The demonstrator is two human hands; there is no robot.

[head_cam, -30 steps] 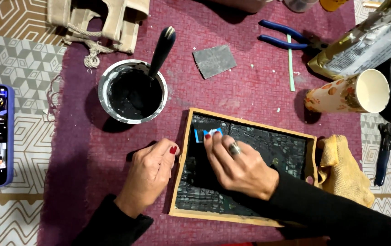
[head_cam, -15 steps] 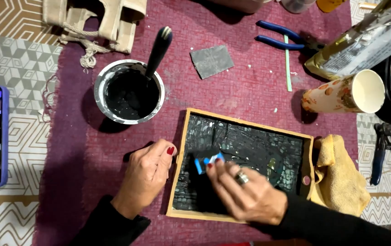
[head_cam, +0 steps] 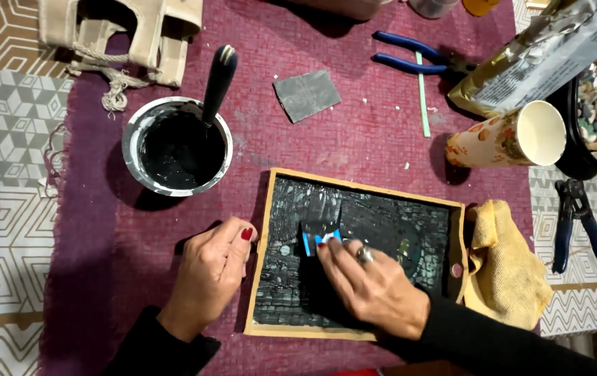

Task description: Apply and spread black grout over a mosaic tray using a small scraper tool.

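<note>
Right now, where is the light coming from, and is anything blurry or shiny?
Head view: shadows fall left of the bowl and paper cup, so the light sits to the right; wet black tray glints faintly; both hands look sharp.

Open purple mat (head_cam: 354,139) lies between bowl (head_cam: 176,147) and paper cup (head_cam: 504,143); grey square (head_cam: 307,95) interrupts it; yellow cloth (head_cam: 507,261) blocks the tray's (head_cam: 354,186) right side; pliers (head_cam: 417,63) border the far edge.

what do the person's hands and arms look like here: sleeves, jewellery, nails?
Both arms wear long black sleeves down to the wrists. The left hand shows a red-painted thumbnail. The right hand has red nails too and a silver ring on one finger. No gloves or watch visible.
</note>
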